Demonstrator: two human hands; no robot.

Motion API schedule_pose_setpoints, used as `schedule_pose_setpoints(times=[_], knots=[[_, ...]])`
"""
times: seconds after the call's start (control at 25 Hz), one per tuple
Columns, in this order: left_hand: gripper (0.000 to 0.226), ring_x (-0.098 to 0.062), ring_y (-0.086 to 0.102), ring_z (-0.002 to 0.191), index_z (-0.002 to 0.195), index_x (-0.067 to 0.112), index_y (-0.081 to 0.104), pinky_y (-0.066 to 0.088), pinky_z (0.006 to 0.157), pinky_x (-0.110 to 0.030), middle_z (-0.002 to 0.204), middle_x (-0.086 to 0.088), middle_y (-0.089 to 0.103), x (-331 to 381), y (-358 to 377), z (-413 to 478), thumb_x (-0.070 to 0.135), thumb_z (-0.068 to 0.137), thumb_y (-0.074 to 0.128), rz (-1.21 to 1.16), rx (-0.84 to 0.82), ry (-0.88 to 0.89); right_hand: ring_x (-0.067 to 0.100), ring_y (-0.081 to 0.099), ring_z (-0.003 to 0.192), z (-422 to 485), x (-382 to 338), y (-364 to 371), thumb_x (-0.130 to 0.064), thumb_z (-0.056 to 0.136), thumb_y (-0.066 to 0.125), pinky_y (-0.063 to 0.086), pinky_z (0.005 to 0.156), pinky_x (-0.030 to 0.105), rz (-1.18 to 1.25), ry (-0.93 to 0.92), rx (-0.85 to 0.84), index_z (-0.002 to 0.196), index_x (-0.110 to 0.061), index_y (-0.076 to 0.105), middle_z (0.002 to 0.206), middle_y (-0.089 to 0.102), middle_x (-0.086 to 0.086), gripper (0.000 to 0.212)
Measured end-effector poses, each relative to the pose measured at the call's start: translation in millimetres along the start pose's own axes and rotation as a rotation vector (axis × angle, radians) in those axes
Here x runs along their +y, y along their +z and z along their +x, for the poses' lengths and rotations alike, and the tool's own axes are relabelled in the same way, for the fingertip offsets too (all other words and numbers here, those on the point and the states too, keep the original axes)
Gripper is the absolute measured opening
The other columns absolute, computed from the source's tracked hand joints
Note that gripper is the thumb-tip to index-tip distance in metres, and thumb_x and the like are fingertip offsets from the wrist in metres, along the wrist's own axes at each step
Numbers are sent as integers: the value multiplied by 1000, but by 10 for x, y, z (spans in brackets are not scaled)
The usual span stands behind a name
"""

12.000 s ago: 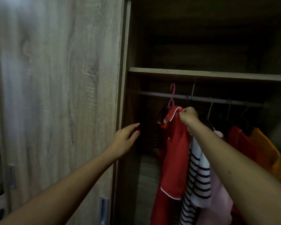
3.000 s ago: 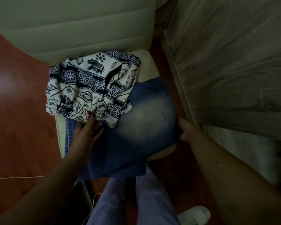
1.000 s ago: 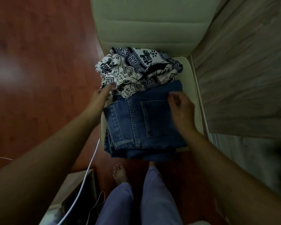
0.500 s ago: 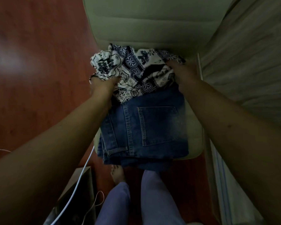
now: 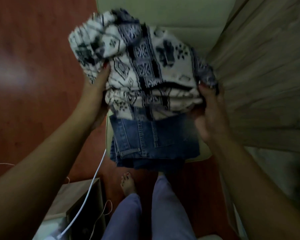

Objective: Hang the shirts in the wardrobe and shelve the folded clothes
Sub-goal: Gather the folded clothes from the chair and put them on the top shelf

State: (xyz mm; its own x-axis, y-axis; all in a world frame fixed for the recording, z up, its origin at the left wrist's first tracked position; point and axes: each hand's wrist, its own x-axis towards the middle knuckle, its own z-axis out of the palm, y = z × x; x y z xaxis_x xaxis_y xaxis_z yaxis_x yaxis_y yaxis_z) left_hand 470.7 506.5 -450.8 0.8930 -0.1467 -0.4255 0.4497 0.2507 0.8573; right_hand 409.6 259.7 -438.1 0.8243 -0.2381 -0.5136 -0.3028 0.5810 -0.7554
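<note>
A folded white garment with a dark blue pattern [image 5: 140, 71] is lifted above the chair, blurred by motion. My left hand [image 5: 97, 87] grips its left side. My right hand [image 5: 210, 104] grips its right edge from below. Under it, folded blue jeans [image 5: 152, 142] lie on the cream chair seat [image 5: 204, 153], their near end hanging over the seat's front edge. The wardrobe's inside is out of view.
The wood-grain wardrobe door [image 5: 267, 66] stands close on the right. The chair back [image 5: 163, 13] rises at the top. A white cable [image 5: 87, 193] runs down over a low wooden box [image 5: 73, 201] at the lower left. My feet stand on the red-brown floor [image 5: 24, 66].
Both hands closed on the patterned garment and raised it off the chair toward me. The jeans stay on the seat.
</note>
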Motion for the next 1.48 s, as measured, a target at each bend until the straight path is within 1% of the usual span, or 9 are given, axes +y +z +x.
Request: schedule_pose_setpoints(times=[0.24,0.4,0.56,0.64,0.8,0.96,1.16,1.28,1.48], knots=[[88,-38,54,114,132,39,36,47,88,-62,123,-11,56,-1009,-348,-598,50,59,83,125,105,-666,21,64,101,-658,974,-871,-12,88,60,57,65,28,-439,337,223,123,-18,45,130,56,11,39],[83,-36,60,108,128,21,39,50,83,-64,128,-18,57,-1064,-407,-524,30,59,85,116,164,-662,17,64,89,-442,778,-777,-34,85,62,52,74,32,-801,305,145,99,-19,63,108,68,8,20],[73,-30,60,92,129,5,49,43,101,-50,121,-19,60,-957,-344,-526,26,66,80,130,96,-764,17,63,91,-68,592,-538,-58,75,66,51,73,29,-1006,212,93,107,-14,58,102,65,1,55],[56,-31,65,98,128,2,51,45,102,-52,123,-22,62,-946,-299,-525,15,77,71,90,67,-721,18,62,100,28,616,-505,-48,78,68,51,84,30,-1067,142,6,122,-14,54,113,64,2,57],[86,-29,61,116,138,15,39,48,98,-51,129,-15,61,-952,-345,-495,12,62,80,28,40,-500,6,60,93,-203,603,-622,-21,94,54,47,76,17,-927,-93,41,122,-13,52,108,62,-2,30],[101,-30,47,129,139,37,34,36,105,-57,146,-10,44,-1027,-419,-508,37,55,89,229,-12,-557,17,60,95,-373,866,-969,-15,93,55,45,72,19,-1003,-100,146,120,-9,54,106,63,4,28],[66,-17,50,62,130,16,31,46,46,-26,81,-7,49,-1090,-355,-551,45,82,67,397,63,-679,18,55,84,-174,915,-1062,-9,92,53,37,65,19,-1097,-186,135,112,-4,55,94,59,4,20],[63,-19,63,55,134,21,25,43,36,-20,94,-12,55,-1025,-354,-538,39,87,62,373,67,-646,18,56,86,-140,924,-1072,-8,91,54,43,70,26,-1099,-239,136,110,-5,54,97,60,6,19],[79,-27,58,102,118,15,33,54,76,-39,112,-8,50,-1110,-472,-515,53,64,76,661,220,-471,13,49,97,39,949,-1116,-27,74,77,43,78,13,-1039,-78,243,120,-5,48,118,44,6,59]])
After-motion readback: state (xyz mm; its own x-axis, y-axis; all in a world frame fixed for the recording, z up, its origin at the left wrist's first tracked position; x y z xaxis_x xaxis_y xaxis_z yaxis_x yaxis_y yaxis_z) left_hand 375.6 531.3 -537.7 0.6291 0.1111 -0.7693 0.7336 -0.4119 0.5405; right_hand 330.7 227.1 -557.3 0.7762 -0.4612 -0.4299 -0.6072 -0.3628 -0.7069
